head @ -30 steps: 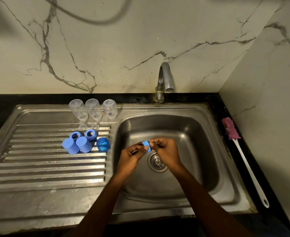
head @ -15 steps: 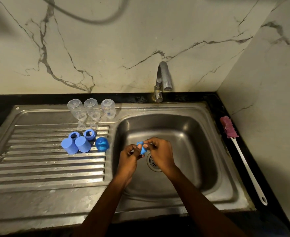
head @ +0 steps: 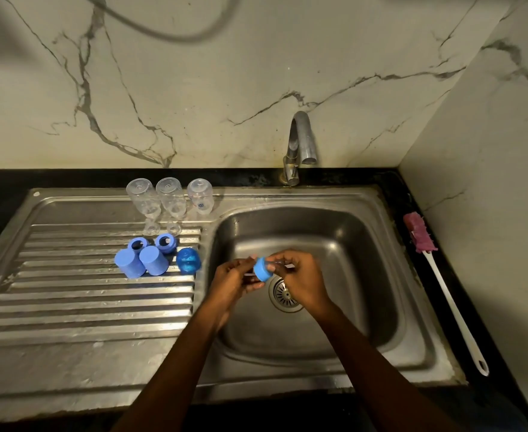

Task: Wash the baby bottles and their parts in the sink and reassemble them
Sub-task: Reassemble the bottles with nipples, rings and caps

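Stainless-steel sink (head: 365, 275): left hand (head: 230, 283) and right hand (head: 303, 283) meet over its smooth basin so that drips fall by the drain. Ribbed drainboard (head: 69, 307), left, sheds water. White-handled bottle brush (head: 443, 285) lies on the right counter. Three clear bottles (head: 169, 198) stand inverted, far, to drain; nearer, cylindrical blue caps (head: 141, 261) and two ring collars (head: 165, 242). Both hands pinch a third blue collar (head: 262, 269), probably seating a clear teat, barely discernible.

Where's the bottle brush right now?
Head view: the bottle brush lies on the dark counter to the right of the sink, along the right wall, pink head toward the back.
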